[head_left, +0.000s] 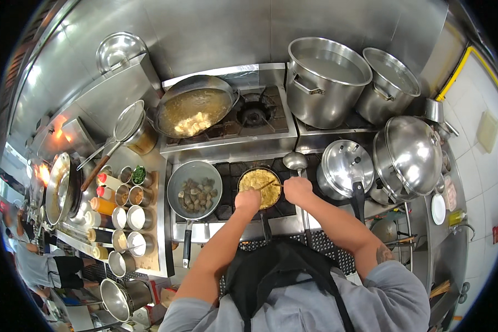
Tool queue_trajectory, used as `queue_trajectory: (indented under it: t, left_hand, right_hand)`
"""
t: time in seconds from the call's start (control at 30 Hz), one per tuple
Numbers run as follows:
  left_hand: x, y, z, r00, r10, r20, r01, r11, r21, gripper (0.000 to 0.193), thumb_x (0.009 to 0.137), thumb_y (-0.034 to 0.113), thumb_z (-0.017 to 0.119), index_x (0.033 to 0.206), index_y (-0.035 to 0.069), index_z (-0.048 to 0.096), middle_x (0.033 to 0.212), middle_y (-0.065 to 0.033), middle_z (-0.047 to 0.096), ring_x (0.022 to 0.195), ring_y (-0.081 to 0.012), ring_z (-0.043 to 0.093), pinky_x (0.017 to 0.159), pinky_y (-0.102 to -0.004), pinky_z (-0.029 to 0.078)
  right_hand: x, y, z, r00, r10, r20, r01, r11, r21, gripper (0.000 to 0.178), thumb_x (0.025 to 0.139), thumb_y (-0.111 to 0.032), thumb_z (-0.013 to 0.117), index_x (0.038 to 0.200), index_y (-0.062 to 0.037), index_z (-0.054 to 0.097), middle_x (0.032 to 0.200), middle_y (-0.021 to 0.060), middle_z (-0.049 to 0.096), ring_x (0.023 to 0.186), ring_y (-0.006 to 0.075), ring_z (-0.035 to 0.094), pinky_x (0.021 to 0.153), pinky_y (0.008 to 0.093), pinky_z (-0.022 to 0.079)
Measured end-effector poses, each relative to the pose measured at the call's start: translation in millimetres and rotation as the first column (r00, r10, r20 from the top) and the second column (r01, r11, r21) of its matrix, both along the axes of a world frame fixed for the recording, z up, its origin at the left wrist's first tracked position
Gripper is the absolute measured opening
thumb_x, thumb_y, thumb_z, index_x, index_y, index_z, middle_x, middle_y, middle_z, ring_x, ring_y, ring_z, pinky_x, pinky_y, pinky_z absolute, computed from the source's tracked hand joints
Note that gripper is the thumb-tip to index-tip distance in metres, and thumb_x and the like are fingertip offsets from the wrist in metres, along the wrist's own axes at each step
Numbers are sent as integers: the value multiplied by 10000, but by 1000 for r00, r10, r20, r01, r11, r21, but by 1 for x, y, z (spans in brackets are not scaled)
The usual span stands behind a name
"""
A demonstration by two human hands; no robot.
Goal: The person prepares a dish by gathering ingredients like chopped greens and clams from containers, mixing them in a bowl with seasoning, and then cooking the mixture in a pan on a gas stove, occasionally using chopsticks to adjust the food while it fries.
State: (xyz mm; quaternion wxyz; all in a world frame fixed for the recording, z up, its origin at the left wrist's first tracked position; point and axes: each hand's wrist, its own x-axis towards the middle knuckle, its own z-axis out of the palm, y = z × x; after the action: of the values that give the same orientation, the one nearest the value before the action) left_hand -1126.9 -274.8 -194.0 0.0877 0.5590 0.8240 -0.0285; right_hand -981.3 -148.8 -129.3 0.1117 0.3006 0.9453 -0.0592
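A small dark frying pan (265,222) sits on the front burner with a yellow omelette-like egg mixture (258,181) filling it. At the pan's left rim my left hand (248,202) is closed round a thin brown stick-like utensil (266,185) that reaches over the egg. From the other side my right hand (298,190) is closed too, with a similar thin stick (278,185) poking out toward the pan; its exact kind is too small to tell. A metal ladle (295,161) lies just behind my right hand, which covers part of its handle.
Left of the pan stands a grey pan of clams (195,195). A wok of oil with frying pieces (195,108) is behind it. Tall stockpots (327,83), a pressure cooker (346,169) and a domed wok lid (408,155) crowd the right. Sauce bottles (102,206) stand left. Another person (39,265) is far left.
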Motion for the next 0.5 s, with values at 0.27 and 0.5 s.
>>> queue_trajectory:
  t: [0.27, 0.5]
  left_hand:
    - [-20, 2, -15, 996, -75, -51, 72, 996, -46, 199, 850, 154, 513, 913, 71, 682, 938, -122, 656, 835, -276, 681, 673, -382, 548]
    - [-29, 9, 14, 996, 28, -81, -31, 999, -27, 188, 845, 155, 518, 935, 85, 667, 944, -124, 653, 817, -272, 682, 658, -384, 544]
  right_hand:
    - [7, 13, -35, 999, -4, 38, 7, 998, -63, 217, 808, -111, 512, 848, -49, 716, 895, 147, 694, 864, 298, 676, 717, 409, 545]
    - [-11, 10, -14, 997, -38, -61, 37, 999, -24, 212, 818, -104, 507, 850, -47, 708, 898, 149, 689, 853, 305, 674, 720, 411, 546]
